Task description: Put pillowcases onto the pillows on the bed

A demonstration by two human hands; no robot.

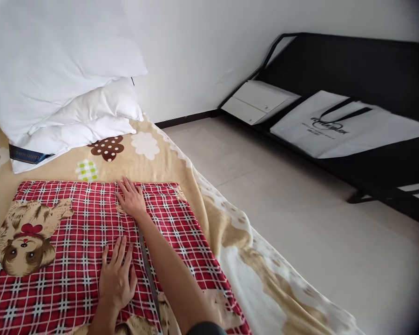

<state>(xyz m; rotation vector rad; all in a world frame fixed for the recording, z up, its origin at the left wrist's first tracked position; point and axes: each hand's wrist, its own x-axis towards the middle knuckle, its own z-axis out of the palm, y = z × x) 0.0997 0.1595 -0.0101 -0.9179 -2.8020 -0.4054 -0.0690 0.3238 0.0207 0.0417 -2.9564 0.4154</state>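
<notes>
A red plaid cloth [87, 214] with printed dogs lies spread flat on the bed. My left hand [117, 279] rests palm down on it, fingers stretched forward. Farther up, near the cloth's far edge, my right hand [131, 199] also lies flat with its fingers apart. Neither hand grips anything. A dark narrow strip [148, 274] runs lengthwise along the cloth between my left hand and right forearm; whether it is a gap or a trim I cannot tell. Part of the cloth is hidden under my hands and forearms.
Beneath the cloth is a tan patterned bedsheet [181, 170], rumpled along the right side. White pillows [66, 60] are stacked at the bed's head. To the right, across the floor, stands a black folding cot [352, 70] holding a white box [258, 100] and a white bag [349, 128].
</notes>
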